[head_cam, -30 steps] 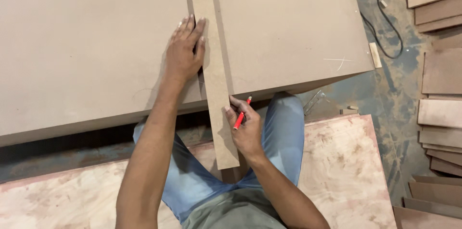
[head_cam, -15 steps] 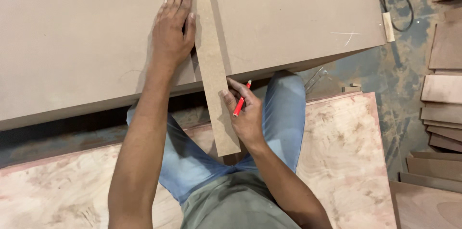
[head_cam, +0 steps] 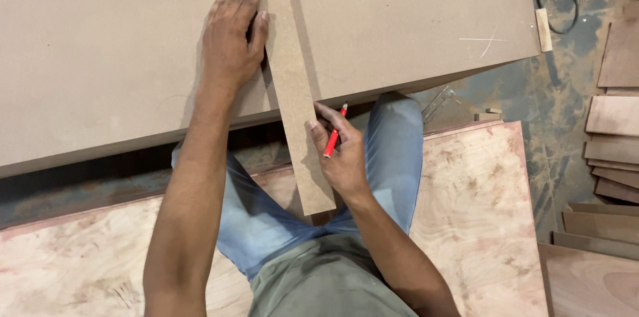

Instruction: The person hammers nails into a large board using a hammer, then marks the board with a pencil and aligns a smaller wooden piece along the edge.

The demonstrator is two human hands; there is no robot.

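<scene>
The upper end of the narrow board strip (head_cam: 293,90) is cut off by the top edge, and the large board (head_cam: 100,70) beneath it by the top and left edges. The lower part of the red pencil (head_cam: 335,132) is hidden within the right hand (head_cam: 343,154). The stacked wooden pieces (head_cam: 616,144) are cropped at the right edge.

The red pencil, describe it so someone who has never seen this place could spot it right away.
Start at the big brown board across the top, and find the long narrow strip lying over its near edge. The right hand rests against that strip below the board's edge, holding the pencil. It is the only bright red thing among brown wood.
</scene>
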